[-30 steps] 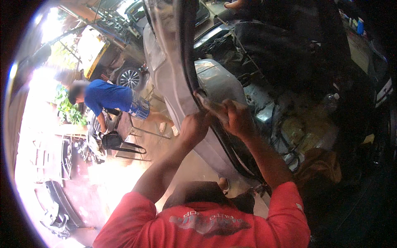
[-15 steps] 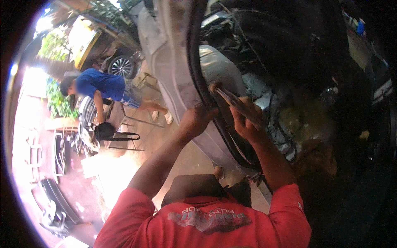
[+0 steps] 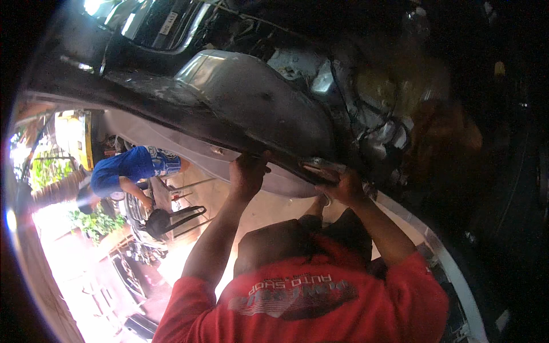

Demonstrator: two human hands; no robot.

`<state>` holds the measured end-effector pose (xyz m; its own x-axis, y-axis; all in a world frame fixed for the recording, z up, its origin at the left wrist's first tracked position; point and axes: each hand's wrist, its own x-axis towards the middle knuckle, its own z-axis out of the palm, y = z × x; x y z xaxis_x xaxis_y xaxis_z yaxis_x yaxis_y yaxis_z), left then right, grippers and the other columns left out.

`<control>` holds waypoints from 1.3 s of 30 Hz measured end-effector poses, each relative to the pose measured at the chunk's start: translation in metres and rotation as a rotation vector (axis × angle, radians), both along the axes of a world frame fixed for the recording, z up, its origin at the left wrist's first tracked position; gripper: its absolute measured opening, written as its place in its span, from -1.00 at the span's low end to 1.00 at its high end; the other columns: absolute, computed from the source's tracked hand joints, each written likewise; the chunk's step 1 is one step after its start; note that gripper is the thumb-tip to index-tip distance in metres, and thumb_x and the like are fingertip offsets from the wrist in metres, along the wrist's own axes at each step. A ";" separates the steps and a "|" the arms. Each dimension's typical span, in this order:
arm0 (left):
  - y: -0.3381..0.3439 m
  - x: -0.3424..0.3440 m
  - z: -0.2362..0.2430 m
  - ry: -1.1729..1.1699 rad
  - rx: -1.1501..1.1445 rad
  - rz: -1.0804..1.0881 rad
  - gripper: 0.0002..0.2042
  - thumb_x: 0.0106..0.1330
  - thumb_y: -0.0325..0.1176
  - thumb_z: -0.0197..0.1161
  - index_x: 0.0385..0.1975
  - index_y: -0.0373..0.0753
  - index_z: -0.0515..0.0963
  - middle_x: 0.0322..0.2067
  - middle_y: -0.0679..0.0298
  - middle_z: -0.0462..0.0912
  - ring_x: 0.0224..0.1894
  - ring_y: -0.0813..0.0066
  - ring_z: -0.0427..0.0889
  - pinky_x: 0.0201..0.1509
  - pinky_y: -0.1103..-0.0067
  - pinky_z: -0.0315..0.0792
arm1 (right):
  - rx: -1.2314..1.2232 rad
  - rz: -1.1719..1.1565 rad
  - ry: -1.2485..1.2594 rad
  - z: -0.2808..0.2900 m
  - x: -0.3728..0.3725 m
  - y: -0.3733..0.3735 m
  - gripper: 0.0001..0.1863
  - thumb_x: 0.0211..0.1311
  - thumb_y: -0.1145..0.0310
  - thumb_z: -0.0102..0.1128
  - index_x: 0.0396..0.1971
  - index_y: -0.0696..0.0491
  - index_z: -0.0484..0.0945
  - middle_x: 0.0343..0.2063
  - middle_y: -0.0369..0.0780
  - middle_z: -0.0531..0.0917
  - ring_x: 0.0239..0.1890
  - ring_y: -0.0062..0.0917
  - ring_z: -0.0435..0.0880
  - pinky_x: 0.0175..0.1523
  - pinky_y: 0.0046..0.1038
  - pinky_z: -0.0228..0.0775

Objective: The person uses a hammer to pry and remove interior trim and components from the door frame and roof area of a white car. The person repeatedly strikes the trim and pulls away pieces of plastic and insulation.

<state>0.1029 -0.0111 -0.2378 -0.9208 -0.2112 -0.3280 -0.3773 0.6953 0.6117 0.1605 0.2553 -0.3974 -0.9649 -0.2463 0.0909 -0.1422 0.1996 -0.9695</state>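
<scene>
A black rubber seal [image 3: 214,124] runs along the edge of a bare grey car body panel [image 3: 189,146], slanting across the view. My left hand [image 3: 247,176] is closed at that edge, its fingers around the seal and a fingertip reaching over the top. To the right, my right hand [image 3: 346,187] is wrapped around a shiny metal hand tool [image 3: 321,167]. The tool lies against the seal, and its exact kind is hard to make out in the dim light. Just beyond the edge rises a grey wheel arch [image 3: 257,91].
Loose wiring [image 3: 366,108] and bare metal fill the dark car interior on the right. At left, a person in a blue shirt [image 3: 123,170] bends over a stand with car parts, near a black strap-like piece [image 3: 159,223]. A pale sill [image 3: 423,228] curves along the lower right.
My view has turned, so the panel edge now lies more level across it. The right hand's tool has come down flatter onto the seal. My left hand remains at the edge.
</scene>
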 end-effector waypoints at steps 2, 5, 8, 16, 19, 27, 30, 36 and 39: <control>-0.002 0.002 -0.002 0.045 -0.092 -0.065 -0.72 0.60 -0.24 0.35 -0.14 -0.41 0.72 -0.30 0.02 0.84 -0.39 0.43 0.83 -0.37 0.47 0.60 | 0.037 -0.036 -0.110 -0.023 0.008 -0.013 -0.46 0.18 0.22 0.73 0.13 0.04 0.76 -0.12 -0.07 0.84 -0.07 -0.24 0.87 0.05 -0.23 0.70; -0.011 0.010 -0.016 0.173 -0.143 -0.186 -0.72 0.61 -0.25 0.33 -0.12 -0.43 0.70 -0.25 0.02 0.84 -0.39 0.40 0.83 -0.38 0.48 0.62 | 0.168 -0.038 -0.262 -0.012 -0.001 -0.027 -0.51 0.20 0.17 0.71 0.06 0.07 0.77 -0.14 -0.08 0.84 -0.11 -0.21 0.86 0.02 -0.22 0.69; -0.006 0.008 -0.018 0.201 -0.045 -0.103 -0.73 0.62 -0.28 0.29 -0.10 -0.43 0.69 -0.23 0.05 0.82 -0.40 0.35 0.83 -0.38 0.46 0.65 | 0.145 -0.069 -0.243 -0.034 -0.001 -0.040 -0.52 0.23 0.06 0.67 0.03 0.04 0.79 -0.18 -0.12 0.84 -0.16 -0.19 0.85 -0.01 -0.20 0.68; -0.006 0.022 -0.027 0.023 -0.379 -0.655 -0.72 0.55 -0.20 0.38 -0.14 -0.35 0.69 -0.34 0.02 0.78 -0.38 0.13 0.83 -0.30 0.31 0.68 | 0.250 -0.189 0.141 -0.058 0.001 -0.033 -0.56 0.20 0.00 0.65 -0.01 -0.12 0.81 -0.24 -0.21 0.78 -0.16 -0.19 0.80 -0.05 -0.14 0.64; 0.050 0.031 0.002 0.094 -0.500 -0.932 -0.59 0.33 -0.19 0.57 0.01 -0.34 0.66 -0.08 -0.06 0.73 -0.06 -0.13 0.75 0.03 0.09 0.63 | 0.215 -0.245 0.288 -0.071 0.003 -0.034 -0.57 0.17 -0.03 0.65 -0.13 -0.05 0.78 -0.27 -0.19 0.74 -0.19 -0.16 0.77 -0.06 -0.09 0.63; 0.026 -0.020 -0.068 0.251 -1.168 -1.377 -0.44 0.34 -0.18 0.44 0.31 -0.25 0.58 0.29 -0.05 0.62 0.19 -0.07 0.66 0.28 0.05 0.56 | 0.194 -0.475 0.269 -0.049 -0.007 -0.037 -0.54 0.13 -0.02 0.65 -0.20 0.04 0.72 -0.25 -0.10 0.74 -0.17 -0.08 0.76 -0.04 -0.05 0.61; 0.046 -0.032 -0.071 0.353 -1.291 -1.506 -0.53 0.44 -0.19 0.32 0.28 -0.25 0.62 0.29 -0.04 0.63 0.08 0.00 0.73 0.14 0.10 0.64 | 0.250 -0.496 0.127 -0.082 -0.016 -0.053 -0.54 0.15 0.00 0.64 -0.16 0.05 0.73 -0.21 -0.08 0.76 -0.13 -0.04 0.77 -0.01 -0.03 0.61; 0.069 -0.029 -0.082 0.157 -1.202 -1.459 -0.64 0.49 -0.20 0.24 0.12 -0.25 0.73 0.18 -0.07 0.69 0.07 -0.05 0.73 0.15 0.06 0.63 | 0.245 -0.487 -0.053 -0.121 0.025 -0.011 -0.57 0.26 0.08 0.55 0.00 0.02 0.75 -0.10 -0.05 0.80 0.01 -0.09 0.79 0.15 -0.02 0.59; 0.105 -0.017 -0.099 0.033 -1.122 -1.520 -0.70 0.51 -0.23 0.19 0.01 -0.24 0.77 0.13 -0.05 0.71 0.11 -0.06 0.71 0.18 0.07 0.61 | 0.164 -0.856 -0.225 -0.139 0.051 0.010 -0.55 0.33 0.08 0.49 0.11 0.00 0.73 -0.10 -0.03 0.81 -0.01 -0.12 0.81 0.14 -0.03 0.60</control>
<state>0.0854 0.0942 -0.3367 -0.5071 0.6035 -0.6153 0.8593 0.4091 -0.3069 0.2114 0.2655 -0.5369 -0.8150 0.5716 -0.0954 0.3084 0.2885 -0.9064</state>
